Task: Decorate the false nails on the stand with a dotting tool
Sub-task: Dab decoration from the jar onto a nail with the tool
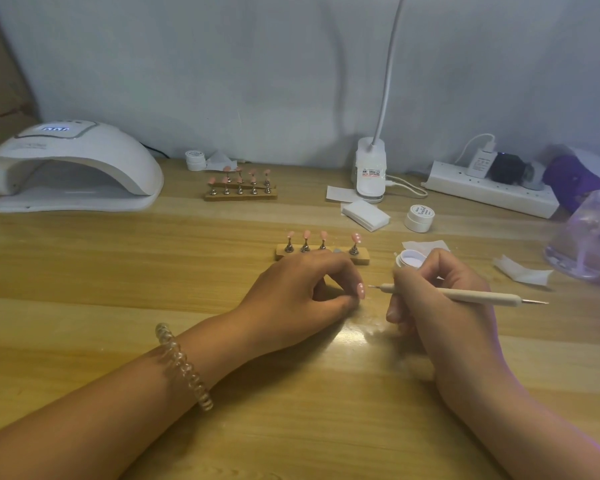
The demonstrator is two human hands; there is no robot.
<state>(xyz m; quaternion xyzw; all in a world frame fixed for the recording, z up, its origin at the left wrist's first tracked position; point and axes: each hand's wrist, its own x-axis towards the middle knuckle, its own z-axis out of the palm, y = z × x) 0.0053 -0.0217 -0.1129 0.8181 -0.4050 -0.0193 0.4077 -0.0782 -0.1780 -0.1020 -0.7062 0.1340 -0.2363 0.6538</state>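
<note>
Steadiness explains the grip: the left hand (291,292) pinches one pink false nail (360,291) just nearside of the stand (326,257) mid-counter (118,254), facing the dotting tool (482,296), which the right hand (444,323) grasps pen-like, tip just beside it.

Bearings from the nail stand (323,256).
- 9 o'clock: bare table (118,265), wide open.
- 10: curing lamp (73,168).
- 11: second stand (240,194).
- 12: open strip to the wall (291,98).
- 1–2: wipe stack (365,216), closed jar (419,219).
- 3: open jar (411,259), tissue (520,271), plastic bag (589,237).
- 4: right hand (440,299) gripping dotting tool (482,296), shaft lying toward 3.
- 6: left hand (302,292) pinching false nail (361,291).
</note>
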